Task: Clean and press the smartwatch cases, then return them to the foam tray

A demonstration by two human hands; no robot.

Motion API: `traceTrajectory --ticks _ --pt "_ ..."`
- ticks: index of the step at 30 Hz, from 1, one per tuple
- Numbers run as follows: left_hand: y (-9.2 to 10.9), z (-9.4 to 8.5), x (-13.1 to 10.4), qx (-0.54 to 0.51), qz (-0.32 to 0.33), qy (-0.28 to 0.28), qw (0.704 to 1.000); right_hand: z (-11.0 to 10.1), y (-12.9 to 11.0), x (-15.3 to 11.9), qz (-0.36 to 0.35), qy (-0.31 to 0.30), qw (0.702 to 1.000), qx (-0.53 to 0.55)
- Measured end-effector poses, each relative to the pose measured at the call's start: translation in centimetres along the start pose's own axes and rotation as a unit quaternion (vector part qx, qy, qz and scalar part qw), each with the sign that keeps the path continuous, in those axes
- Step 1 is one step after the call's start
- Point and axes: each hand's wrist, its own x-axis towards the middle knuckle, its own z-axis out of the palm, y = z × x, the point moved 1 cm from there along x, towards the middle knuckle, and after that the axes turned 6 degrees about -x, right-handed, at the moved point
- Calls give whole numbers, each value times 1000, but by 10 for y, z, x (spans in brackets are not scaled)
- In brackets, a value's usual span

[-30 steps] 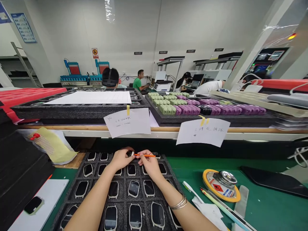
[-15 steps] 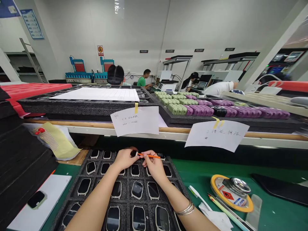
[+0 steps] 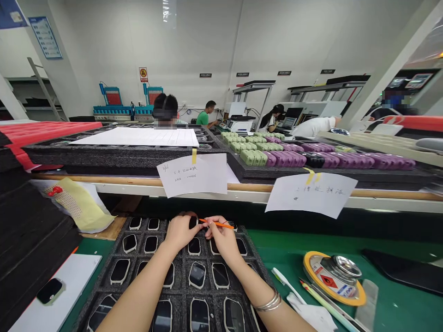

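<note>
Here, the relation that matters is between the stick (image 3: 226, 225) and the watch (image 3: 193, 222) at the far edge of the foam tray (image 3: 180, 279). The orange stick lies nearly crosswise to the view, its left end aimed at the right side of the watch and its other end sticking out past the right hand (image 3: 221, 235), slightly lower. The right hand pinches it near the left end between thumb and fingers, so that end sits just beside the watch; whether it touches cannot be told. The left hand (image 3: 180, 231) is nearer the watch and curls around it from the left, thumb reaching along the near side and fingers bent behind; their exact grip is partly hidden. The watch has its dark face partly in view between the two hands, above the far row of the tray. More watches, dark faces up, sit in the compartments nearer the body, some of them turned askew, and the forearms cover part of the rows. Right of the tray, on the green table (image 3: 277, 244), lie a toothbrush (image 3: 289, 286), a tin (image 3: 332, 279) and a white cloth (image 3: 313, 317). Off to the left, another green-edged watch (image 3: 50, 291) rests on white paper (image 3: 78, 276).
</note>
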Motion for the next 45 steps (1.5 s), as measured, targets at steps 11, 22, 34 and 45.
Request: traceTrajectory --ticks 11,22,34,45 --pt "21 16 -2 18 137 -20 990 -46 4 20 12 147 989 -20" --pt "37 35 13 72 119 -27 990 -43 4 21 25 127 991 -39" --pt "28 34 23 21 147 -47 988 -45 2 23 23 138 990 -28" --pt "23 32 26 -95 120 -31 988 -46 1 24 35 126 990 -51"
